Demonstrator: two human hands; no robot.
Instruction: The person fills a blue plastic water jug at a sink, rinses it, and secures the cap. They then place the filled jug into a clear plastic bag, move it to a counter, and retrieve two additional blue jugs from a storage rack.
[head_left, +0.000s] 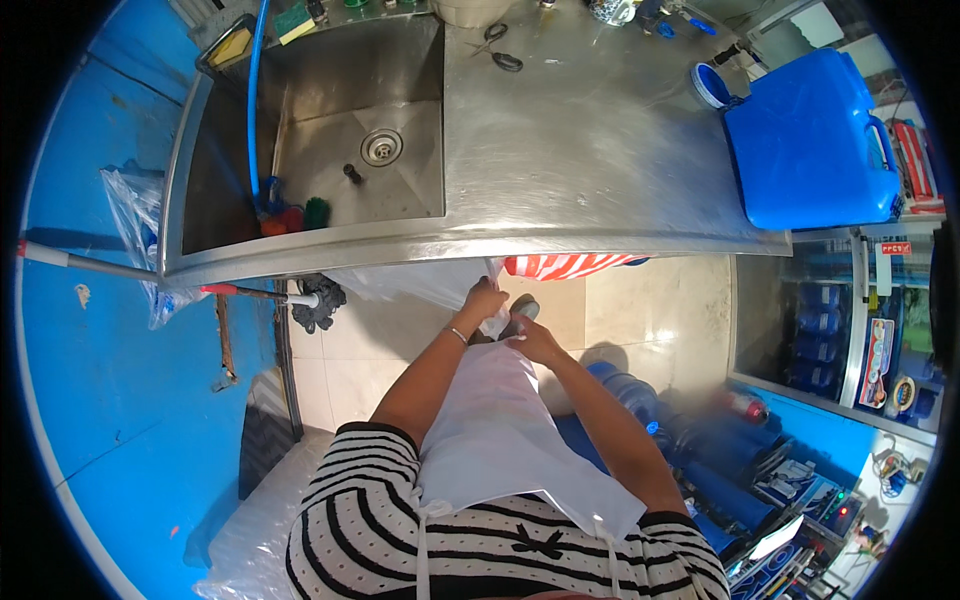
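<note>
My left hand [485,303] is closed on a thin white plastic bag [420,282], which spreads to the left under the counter's front edge. A bunched white part of it appears to hang between my hands. Close by on the right, my right hand [537,343] is curled at the top of my white apron [490,410] as seen here. Its fingers are mostly hidden, so what they grip cannot be made out. A red-and-white striped bag [570,266] shows just beyond my hands, partly covered by the counter. Part of a grey shoe [525,306] is visible between my hands.
Ahead stands a steel counter [590,150] with a sink [340,185] at left. On it are scissors [497,50] and a blue jerrycan [810,145]. A mop handle [100,264] crosses at left. Blue water bottles [625,395] lie at right on the floor.
</note>
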